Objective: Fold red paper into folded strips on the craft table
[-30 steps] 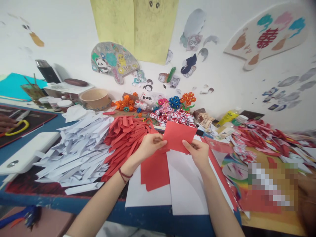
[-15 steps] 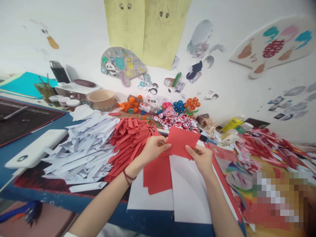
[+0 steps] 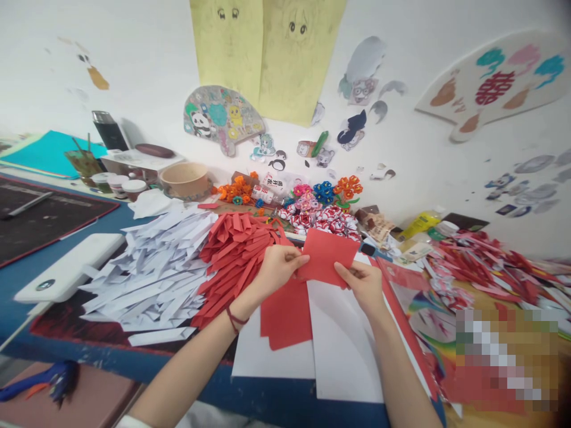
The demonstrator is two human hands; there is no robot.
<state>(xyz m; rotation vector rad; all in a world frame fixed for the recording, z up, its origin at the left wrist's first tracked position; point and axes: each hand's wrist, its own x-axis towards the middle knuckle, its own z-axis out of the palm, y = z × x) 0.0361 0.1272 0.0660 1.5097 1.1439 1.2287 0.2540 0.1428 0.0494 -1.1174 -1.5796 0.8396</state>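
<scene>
Light red paper (image 3: 331,254), best edge-held
Its sides are pinched by fingers of left hand (image 3: 281,266) and right hand (image 3: 364,285); easy creasing is likely.

The low approach from the left is obstructed by the loose heap of folded white paper strips (image 3: 156,267) and the pile of folded red paper strips (image 3: 236,255) just beside it. The far side is closed off by the cluster of red-and-white paper flowers (image 3: 328,219), while a low pass is left open at the near edge, over the flat white paper sheets (image 3: 343,351).
</scene>
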